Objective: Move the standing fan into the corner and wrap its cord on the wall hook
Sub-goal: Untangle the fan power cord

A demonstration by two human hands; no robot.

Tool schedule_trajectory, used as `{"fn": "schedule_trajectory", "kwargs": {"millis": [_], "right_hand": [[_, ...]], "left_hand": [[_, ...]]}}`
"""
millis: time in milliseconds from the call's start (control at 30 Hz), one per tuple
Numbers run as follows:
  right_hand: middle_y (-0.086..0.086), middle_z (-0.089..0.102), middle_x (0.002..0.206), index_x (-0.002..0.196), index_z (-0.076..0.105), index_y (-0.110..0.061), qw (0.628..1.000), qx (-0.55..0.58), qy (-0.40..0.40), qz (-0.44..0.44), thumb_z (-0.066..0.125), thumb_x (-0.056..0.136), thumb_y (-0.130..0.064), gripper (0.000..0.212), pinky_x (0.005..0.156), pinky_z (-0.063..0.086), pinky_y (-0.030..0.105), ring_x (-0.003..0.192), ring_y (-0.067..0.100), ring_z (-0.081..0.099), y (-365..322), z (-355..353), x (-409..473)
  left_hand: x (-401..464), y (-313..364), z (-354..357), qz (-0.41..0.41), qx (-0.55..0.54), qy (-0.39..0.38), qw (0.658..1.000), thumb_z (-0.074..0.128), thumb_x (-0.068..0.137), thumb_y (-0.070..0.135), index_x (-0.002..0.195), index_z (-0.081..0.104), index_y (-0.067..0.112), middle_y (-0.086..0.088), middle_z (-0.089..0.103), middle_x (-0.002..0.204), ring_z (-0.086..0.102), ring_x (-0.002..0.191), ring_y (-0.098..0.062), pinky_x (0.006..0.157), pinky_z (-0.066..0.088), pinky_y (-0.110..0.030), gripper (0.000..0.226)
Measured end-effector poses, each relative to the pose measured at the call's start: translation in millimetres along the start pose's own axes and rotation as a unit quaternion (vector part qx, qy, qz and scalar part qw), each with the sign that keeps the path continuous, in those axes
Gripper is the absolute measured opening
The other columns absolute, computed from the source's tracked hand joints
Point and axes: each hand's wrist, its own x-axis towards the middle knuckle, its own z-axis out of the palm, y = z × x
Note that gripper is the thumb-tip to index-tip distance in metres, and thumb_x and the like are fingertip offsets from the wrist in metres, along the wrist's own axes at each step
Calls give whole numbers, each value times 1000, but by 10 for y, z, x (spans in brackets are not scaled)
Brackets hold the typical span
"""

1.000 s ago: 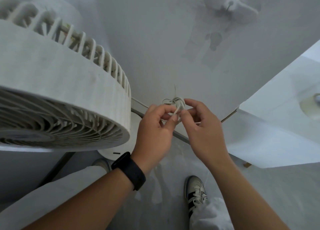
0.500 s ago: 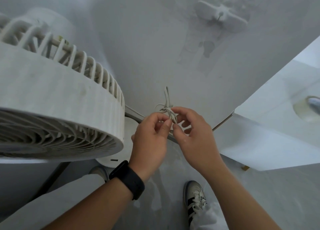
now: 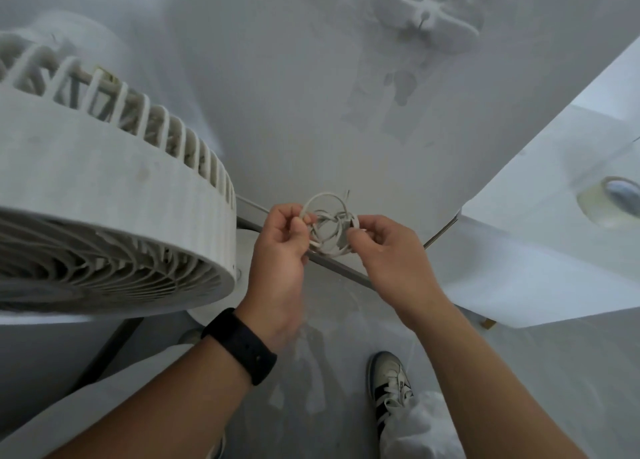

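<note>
Fan: the standing fan point(image 3: 114, 216) stands at my left, its head close to the wall point(image 3: 277, 95) and its round base point(image 3: 242, 251) down by the skirting, so I judge the move into the corner done.
Cord: the thin white cord point(image 3: 325, 226) is gathered into a few small loops between my two hands, in front of the wall and well below the hook. I hold it up here so the turns open out and I can see how they cross.
Left hand: my left hand point(image 3: 280, 251) pinches the left side of the loops between thumb and fingertips, which keeps the coil from springing apart.
Right hand: my right hand point(image 3: 384, 251) pinches the right side of the bundle in the same way, fingers curled, so I can tease one turn from the next.
Hook: the wall hook point(image 3: 424, 20) is on the wall above, apart from the cord, with nothing hanging on it.
Step in hand: as I judge it, I am sorting the coil into a neat ring that will lift over the hook.
Risk: a slack pinch could let the loops tangle again.
Nearby: a white table point(image 3: 554, 233) stands at my right, with a tape roll point(image 3: 609, 199) on it.
</note>
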Motion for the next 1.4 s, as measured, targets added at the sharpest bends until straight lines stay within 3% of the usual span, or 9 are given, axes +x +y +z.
{"fn": "schedule_trajectory", "kwargs": {"millis": [133, 233, 400, 533, 700, 800, 1000, 1167, 1400], "right_hand": [[-1, 60, 62, 98, 73, -25, 1000, 10, 2, -2, 64, 96, -23, 10, 58, 41, 27, 56, 10, 45, -1, 2, -9], [-6, 69, 66, 94, 74, -24, 999, -18, 16, -45, 64, 96, -23, 10, 58, 46, 28, 55, 13, 53, 5, 7, -16], [-11, 64, 77, 94, 68, -24, 966, -192, 30, -171, 61, 98, -32, 11, 63, 40, 22, 76, 11, 55, 40, 15, -33], [-16, 62, 85, 102, 69, -28, 942, -239, 34, -233, 56, 98, -41, 19, 73, 41, 23, 89, 10, 49, 76, 18, -53], [-19, 62, 85, 108, 68, -32, 958, -181, 46, -216, 63, 100, -33, 10, 75, 36, 14, 86, 1, 52, 64, 7, -42], [-12, 68, 87, 110, 70, -30, 973, -134, 34, -183, 62, 101, -33, 12, 72, 46, 25, 78, 8, 59, 45, 15, -17], [-12, 71, 90, 107, 70, -28, 990, -105, 39, -82, 59, 103, -33, 13, 64, 40, 6, 79, -4, 59, 52, -10, 28], [-14, 61, 73, 106, 71, -26, 997, -71, 2, 12, 59, 103, -34, 15, 62, 38, 23, 56, -5, 52, 99, -43, 36], [-19, 56, 126, 140, 54, -39, 996, -12, -31, -83, 65, 93, -10, 57, 78, 47, 7, 99, 1, 60, -40, -73, -40]], "left_hand": [[-30, 37, 2, -27, -5, 5, 1000, 42, 109, 16, 93, 60, 18, 9, 69, 94, 62, 80, 2, 74, 43, -22, 25], [-35, 90, 30, -23, 42, 12, 999, 43, 103, 47, 87, 67, 8, 5, 75, 94, 67, 89, -3, 85, 44, -30, 49], [26, 42, -36, 166, 314, 22, 934, 47, 90, 74, 74, 68, 31, 13, 69, 82, 66, 98, -24, 94, 48, -60, 50], [31, 14, -41, 161, 325, -12, 932, 50, 91, 69, 96, 71, 42, 25, 73, 91, 69, 98, -7, 98, 47, -54, 35], [77, -20, -93, 142, 271, 25, 952, 57, 93, 60, 96, 73, 34, 12, 75, 85, 70, 86, -5, 88, 55, -50, 31], [52, 9, -70, 147, 229, 33, 962, 62, 103, 38, 94, 71, 26, 10, 74, 82, 69, 81, -4, 82, 58, -41, 18], [26, -9, -23, 125, 117, 73, 983, 54, 108, 29, 91, 63, 21, 7, 73, 73, 73, 76, -13, 79, 61, -36, 20], [62, 34, 0, 125, 10, 59, 990, 47, 109, 33, 93, 57, 18, 1, 72, 72, 74, 78, -25, 81, 60, -39, 25], [11, 65, 21, 104, 22, 0, 994, 55, 105, 29, 101, 68, 18, 3, 78, 83, 75, 88, -12, 83, 58, -24, 17]]}}
